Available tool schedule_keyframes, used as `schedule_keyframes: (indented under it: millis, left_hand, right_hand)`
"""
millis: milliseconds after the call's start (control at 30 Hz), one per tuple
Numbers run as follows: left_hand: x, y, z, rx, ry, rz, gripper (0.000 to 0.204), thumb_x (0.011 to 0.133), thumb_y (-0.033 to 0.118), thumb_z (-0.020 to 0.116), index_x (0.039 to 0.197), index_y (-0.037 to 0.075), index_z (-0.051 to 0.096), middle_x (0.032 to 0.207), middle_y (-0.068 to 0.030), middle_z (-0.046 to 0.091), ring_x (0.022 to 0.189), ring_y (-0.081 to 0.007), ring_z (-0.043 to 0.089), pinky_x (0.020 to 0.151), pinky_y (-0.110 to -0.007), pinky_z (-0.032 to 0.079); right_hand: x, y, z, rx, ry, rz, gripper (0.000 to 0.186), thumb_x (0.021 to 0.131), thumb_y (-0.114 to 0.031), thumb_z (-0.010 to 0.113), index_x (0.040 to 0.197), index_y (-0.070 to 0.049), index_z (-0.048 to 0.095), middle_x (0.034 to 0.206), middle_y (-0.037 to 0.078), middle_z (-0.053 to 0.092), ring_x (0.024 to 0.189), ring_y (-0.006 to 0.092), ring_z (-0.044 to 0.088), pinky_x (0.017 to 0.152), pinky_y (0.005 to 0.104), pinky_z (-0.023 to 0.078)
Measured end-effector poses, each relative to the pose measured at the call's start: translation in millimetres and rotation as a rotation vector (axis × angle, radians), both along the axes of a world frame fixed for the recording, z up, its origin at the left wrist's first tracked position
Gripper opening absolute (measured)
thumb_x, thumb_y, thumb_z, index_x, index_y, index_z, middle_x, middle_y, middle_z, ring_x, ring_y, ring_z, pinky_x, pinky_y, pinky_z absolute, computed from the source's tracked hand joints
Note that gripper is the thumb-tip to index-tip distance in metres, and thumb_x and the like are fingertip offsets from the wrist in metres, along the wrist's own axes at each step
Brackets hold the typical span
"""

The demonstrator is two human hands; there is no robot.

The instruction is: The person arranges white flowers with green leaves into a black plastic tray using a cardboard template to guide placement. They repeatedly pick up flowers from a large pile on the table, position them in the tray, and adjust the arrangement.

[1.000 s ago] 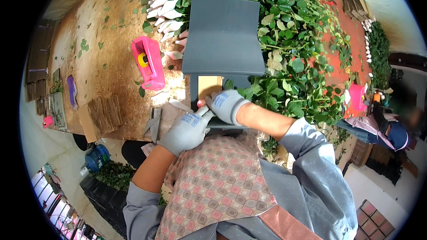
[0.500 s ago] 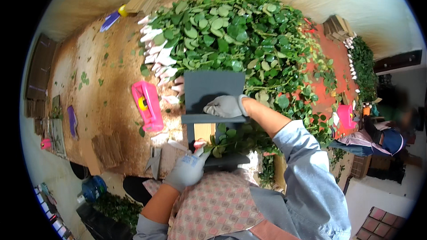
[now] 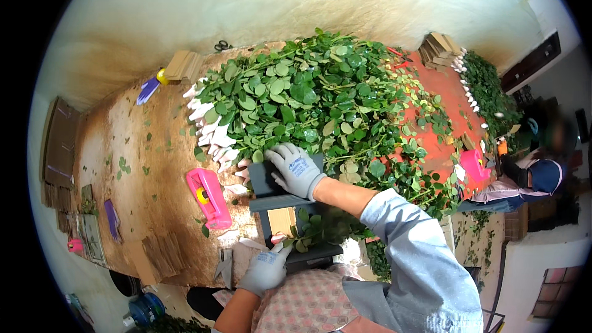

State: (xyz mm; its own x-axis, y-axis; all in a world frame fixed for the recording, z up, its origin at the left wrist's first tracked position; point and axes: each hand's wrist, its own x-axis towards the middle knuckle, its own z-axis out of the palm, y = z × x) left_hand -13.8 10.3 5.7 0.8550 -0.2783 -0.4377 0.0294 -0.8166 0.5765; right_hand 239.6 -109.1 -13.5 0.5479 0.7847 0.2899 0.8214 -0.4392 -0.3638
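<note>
Nearest, has the left hand (image 3: 265, 270) low by the stand (image 3: 317, 254), with fingertips at the near side of the bloom (image 3: 279, 237); cannot tell whether pinching or merely touching. Below the panel, shows the bloom at the near end of the card (image 3: 282, 217), inside the stand, with leaves (image 3: 305, 231) just to the right. Could bruise petals by pressing too hard, or let the bloom slide off the card by steadying too lightly. Could also pull the bloom askew by snagging those leaves on the stand.

Past the card, has the right hand (image 3: 297, 171) over the panel (image 3: 264, 182), with fingers spread, thumb apart and nothing visible in the grasp. Could jolt the panel by leaning on it, and so shift card and bloom.

To the left, shows the dispenser (image 3: 209, 197) on the surface (image 3: 135, 166), apart from both hands; seems at risk only from a wide sweep.

Beyond, shows the heap (image 3: 308, 98), with pale heads (image 3: 213, 135) crowded at the left end. Could drag neighbours along or snap a head by tugging at anything so tangled. Farthest, shows scissors (image 3: 222, 45), well apart from both hands.
</note>
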Motion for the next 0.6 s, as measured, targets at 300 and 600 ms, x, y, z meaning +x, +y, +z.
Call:
schedule_keyframes:
  millis: [300,600]
  left_hand:
    - [6,1,-5,-0.008,0.097,-0.041,0.055,0.083,0.013,0.057,0.137,0.007,0.053,0.134,-0.0209,0.057,0.099,-0.0393,0.067,0.084,-0.050,0.053]
    - [-1,-1,-3,0.014,0.009,0.014,0.058,0.079,0.012,0.059,0.137,0.011,0.055,0.128,-0.0191,0.061,0.096,-0.0387,0.066,0.082,-0.050,0.053]
  right_hand:
    - [30,2,3,-0.666,0.539,0.282,0.054,0.092,-0.048,0.061,0.128,-0.009,0.062,0.125,0.021,0.064,0.117,0.0405,0.061,0.098,0.0468,0.048]
    - [188,116,93,0.162,0.115,-0.132,0.021,0.092,-0.019,0.055,0.102,-0.005,0.067,0.101,0.023,0.068,0.100,0.0415,0.065,0.087,0.0495,0.051]
